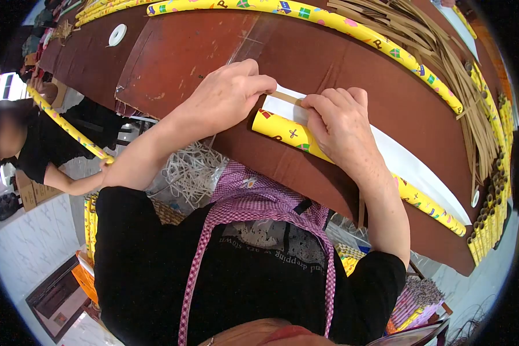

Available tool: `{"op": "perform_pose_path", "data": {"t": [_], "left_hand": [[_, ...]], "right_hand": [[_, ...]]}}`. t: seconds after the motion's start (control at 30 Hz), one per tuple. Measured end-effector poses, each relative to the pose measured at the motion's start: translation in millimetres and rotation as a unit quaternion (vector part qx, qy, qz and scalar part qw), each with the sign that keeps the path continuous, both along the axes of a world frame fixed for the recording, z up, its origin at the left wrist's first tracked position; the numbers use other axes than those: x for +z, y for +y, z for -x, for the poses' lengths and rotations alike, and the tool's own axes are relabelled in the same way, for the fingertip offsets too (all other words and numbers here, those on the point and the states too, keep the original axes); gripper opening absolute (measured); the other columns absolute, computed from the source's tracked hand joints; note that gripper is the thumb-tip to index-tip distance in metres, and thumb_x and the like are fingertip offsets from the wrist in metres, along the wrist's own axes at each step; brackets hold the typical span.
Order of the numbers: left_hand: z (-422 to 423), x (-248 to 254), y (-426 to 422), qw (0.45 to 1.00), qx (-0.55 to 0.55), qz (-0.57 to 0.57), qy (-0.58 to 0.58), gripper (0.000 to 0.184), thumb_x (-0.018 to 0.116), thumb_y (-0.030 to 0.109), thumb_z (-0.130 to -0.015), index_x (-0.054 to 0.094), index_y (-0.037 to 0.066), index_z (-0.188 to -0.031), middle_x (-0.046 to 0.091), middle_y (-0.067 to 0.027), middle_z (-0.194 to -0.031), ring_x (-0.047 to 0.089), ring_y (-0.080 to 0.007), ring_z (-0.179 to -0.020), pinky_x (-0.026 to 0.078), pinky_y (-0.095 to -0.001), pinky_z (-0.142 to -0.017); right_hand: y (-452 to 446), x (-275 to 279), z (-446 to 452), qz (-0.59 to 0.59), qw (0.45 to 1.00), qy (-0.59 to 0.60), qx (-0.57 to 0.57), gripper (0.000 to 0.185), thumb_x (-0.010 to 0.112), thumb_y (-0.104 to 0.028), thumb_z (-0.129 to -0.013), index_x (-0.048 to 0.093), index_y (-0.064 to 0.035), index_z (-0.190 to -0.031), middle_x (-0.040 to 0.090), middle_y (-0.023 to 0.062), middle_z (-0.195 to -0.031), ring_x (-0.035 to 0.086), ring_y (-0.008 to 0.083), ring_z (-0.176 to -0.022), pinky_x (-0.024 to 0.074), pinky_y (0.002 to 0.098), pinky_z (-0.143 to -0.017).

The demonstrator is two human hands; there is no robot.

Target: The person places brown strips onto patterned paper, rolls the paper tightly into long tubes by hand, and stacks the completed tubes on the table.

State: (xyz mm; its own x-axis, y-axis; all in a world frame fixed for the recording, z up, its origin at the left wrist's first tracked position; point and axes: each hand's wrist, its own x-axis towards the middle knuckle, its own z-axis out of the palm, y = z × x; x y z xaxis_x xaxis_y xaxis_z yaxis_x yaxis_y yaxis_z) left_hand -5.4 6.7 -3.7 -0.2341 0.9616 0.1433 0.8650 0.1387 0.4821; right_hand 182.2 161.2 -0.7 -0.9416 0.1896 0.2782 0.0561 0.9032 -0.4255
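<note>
In front of me a roll of yellow patterned wrapping paper (294, 136) lies on the brown table, its loose white edge (409, 158) turned up along the far side. A narrow brown strip (287, 98) stretches between my hands over that white edge. My left hand (230, 89) pinches the strip near the roll's left end, thumb and forefinger together. My right hand (340, 118) has its fingers closed on the strip a little farther right, its palm above the yellow roll. The right fingertips partly hide the strip.
Another long yellow roll (328, 22) curves across the table's far side. Beyond it lies a bundle of brown strips (444, 52). A white tape roll (117, 35) sits at the far left. Finished rolls (490, 225) are stacked at right. Left, a co-worker (34, 138) holds a yellow roll.
</note>
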Motion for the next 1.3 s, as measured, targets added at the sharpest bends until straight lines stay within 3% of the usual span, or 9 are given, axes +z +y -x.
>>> {"op": "perform_pose_path", "data": {"t": [0.37,0.6,0.9,0.97,1.1,1.3], "left_hand": [[13,5,-16,0.991,-0.109,-0.021,0.078,0.035,0.058,-0.002,-0.082,0.073,0.010,-0.110,0.054,-0.0082,-0.089,0.057,-0.0266,-0.084,0.048,-0.0380,-0.079],[13,9,-19,0.990,-0.111,-0.027,0.083,0.034,0.057,-0.003,-0.082,0.073,0.010,-0.110,0.054,-0.0077,-0.090,0.055,-0.0259,-0.086,0.047,-0.0371,-0.080],[-10,25,-6,0.989,-0.096,-0.040,0.106,0.025,0.061,-0.001,-0.081,0.069,0.002,-0.105,0.057,-0.0097,-0.096,0.055,-0.0269,-0.092,0.046,-0.0380,-0.084],[-22,19,-3,0.984,-0.138,-0.099,0.045,0.027,0.067,0.005,-0.082,0.065,0.000,-0.108,0.059,-0.0108,-0.107,0.056,-0.0278,-0.098,0.045,-0.0388,-0.086],[-34,4,-5,0.983,-0.154,-0.073,0.062,0.038,0.073,0.020,-0.083,0.062,-0.001,-0.113,0.058,-0.0108,-0.120,0.055,-0.0273,-0.106,0.044,-0.0392,-0.089],[-39,-7,-11,0.977,-0.129,-0.094,0.142,0.040,0.074,0.025,-0.082,0.064,0.000,-0.111,0.059,-0.0093,-0.122,0.055,-0.0244,-0.108,0.043,-0.0372,-0.086]], "right_hand": [[-1,0,1,-0.007,1.000,0.001,-0.015,0.013,0.067,-0.003,-0.081,0.069,-0.0080,-0.092,0.061,0.0065,-0.081,0.059,0.0244,-0.083,0.0381,0.0370,-0.088],[-2,0,1,-0.003,1.000,0.007,-0.019,0.010,0.066,-0.003,-0.082,0.069,-0.0079,-0.091,0.062,0.0064,-0.082,0.059,0.0245,-0.084,0.0383,0.0369,-0.088],[-1,-1,1,-0.007,1.000,0.005,-0.022,0.011,0.066,-0.002,-0.081,0.069,-0.0088,-0.089,0.063,0.0061,-0.084,0.059,0.0250,-0.084,0.0388,0.0368,-0.088],[-1,-3,0,-0.004,1.000,0.019,-0.019,0.011,0.065,-0.002,-0.081,0.068,-0.0087,-0.089,0.063,0.0061,-0.083,0.059,0.0249,-0.084,0.0387,0.0369,-0.088],[-1,-4,0,0.002,0.999,0.032,-0.016,0.012,0.065,-0.001,-0.080,0.067,-0.0089,-0.089,0.062,0.0064,-0.082,0.059,0.0248,-0.083,0.0388,0.0370,-0.087],[-1,-1,-1,0.008,0.999,0.039,-0.018,0.015,0.065,0.000,-0.079,0.066,-0.0092,-0.091,0.062,0.0065,-0.082,0.059,0.0249,-0.082,0.0397,0.0367,-0.085]]}}
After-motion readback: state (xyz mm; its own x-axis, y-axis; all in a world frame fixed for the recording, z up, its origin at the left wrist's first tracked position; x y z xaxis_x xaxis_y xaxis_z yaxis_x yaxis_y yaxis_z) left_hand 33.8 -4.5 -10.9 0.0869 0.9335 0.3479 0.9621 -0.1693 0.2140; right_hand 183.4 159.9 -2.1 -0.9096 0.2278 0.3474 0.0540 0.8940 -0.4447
